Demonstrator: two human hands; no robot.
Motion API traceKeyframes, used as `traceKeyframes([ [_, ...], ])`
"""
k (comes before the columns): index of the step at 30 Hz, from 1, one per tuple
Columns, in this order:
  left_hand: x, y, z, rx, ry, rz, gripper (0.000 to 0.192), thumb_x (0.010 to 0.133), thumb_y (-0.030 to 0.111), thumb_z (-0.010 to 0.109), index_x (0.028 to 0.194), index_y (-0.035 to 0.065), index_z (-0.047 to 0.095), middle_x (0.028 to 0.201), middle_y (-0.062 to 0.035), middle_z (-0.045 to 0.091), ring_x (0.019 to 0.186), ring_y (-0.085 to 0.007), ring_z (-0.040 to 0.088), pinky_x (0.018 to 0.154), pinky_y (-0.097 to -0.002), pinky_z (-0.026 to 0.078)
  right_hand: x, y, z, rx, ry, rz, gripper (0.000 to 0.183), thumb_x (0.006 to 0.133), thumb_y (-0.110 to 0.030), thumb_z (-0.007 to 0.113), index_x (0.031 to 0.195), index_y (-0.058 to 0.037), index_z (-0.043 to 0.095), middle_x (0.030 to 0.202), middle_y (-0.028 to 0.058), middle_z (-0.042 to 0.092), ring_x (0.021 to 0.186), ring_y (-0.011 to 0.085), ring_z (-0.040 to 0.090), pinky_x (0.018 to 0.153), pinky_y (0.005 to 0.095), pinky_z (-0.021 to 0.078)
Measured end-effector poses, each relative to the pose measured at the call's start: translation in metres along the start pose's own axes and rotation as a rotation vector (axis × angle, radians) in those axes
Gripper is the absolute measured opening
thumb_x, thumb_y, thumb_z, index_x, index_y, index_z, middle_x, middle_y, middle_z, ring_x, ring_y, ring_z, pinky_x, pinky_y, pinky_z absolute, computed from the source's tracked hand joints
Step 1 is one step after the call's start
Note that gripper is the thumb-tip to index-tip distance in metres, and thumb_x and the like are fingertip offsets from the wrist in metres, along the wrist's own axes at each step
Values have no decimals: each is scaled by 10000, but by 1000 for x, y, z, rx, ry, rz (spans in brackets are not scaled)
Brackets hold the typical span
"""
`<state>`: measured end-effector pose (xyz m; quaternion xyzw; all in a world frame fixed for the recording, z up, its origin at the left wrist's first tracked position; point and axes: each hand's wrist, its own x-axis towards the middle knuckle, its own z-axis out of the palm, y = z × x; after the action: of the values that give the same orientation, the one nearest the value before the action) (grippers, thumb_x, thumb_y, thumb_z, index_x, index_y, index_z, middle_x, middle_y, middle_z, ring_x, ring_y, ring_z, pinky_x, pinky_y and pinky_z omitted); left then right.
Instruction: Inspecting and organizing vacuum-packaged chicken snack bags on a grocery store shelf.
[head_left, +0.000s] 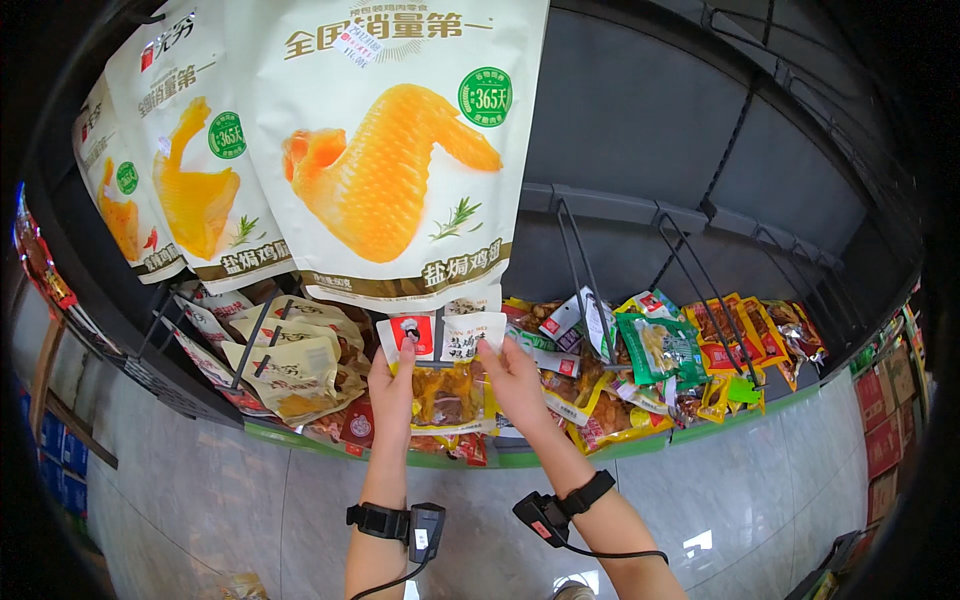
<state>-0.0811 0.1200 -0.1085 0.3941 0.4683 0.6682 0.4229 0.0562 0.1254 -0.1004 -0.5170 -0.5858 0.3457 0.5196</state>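
Note:
Both my hands are on a white-topped snack packet (448, 401) with a clear window showing brown food and a red picture panel. Along its left edge grips my left hand (391, 382), thumb in front. The upper right edge is pinched by my right hand (519, 381). A thin dark display hook (439, 346) passes at the middle of the packet's header; whether it runs through a hole, I cannot tell. Large white pouch (390, 157) with a chicken-wing picture hangs just above, close to the camera. Black straps with small devices sit on both wrists.
More white pouches (202, 180) hang at upper left. Cream packets (292, 367) hang on hooks left of my hands. Bare wire hooks (577, 262) jut out from the dark back panel. Green (664, 349) and orange (724, 334) packets lie to the right. Tiled floor (480, 517) lies below.

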Motion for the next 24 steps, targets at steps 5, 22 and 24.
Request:
traceKeyframes([
  [5, -4, -18, -5, 22, -6, -12, 273, 806, 207, 485, 982, -2, 474, 900, -40, 534, 791, -79, 467, 703, -215, 369, -15, 32, 13, 65, -13, 13, 215, 810, -193, 471, 896, 3, 489, 658, -12, 500, 584, 25, 394, 512, 184, 337],
  [22, -24, -37, -13, 72, -79, -130, 272, 793, 232, 505, 921, -1, 448, 885, -43, 522, 811, -79, 461, 717, -201, 344, -52, 77, -9, -122, -298, 209, 322, 805, -303, 444, 875, 8, 494, 705, 112, 525, 653, 183, 498, 622, 265, 391],
  [24, -25, -40, -14, 54, -37, -151, 294, 789, 242, 510, 935, -3, 438, 890, -52, 520, 823, -84, 457, 724, -204, 340, -54, 65, -15, -231, -358, 274, 303, 792, -287, 467, 867, 4, 509, 664, 99, 524, 608, 171, 496, 582, 264, 394],
])
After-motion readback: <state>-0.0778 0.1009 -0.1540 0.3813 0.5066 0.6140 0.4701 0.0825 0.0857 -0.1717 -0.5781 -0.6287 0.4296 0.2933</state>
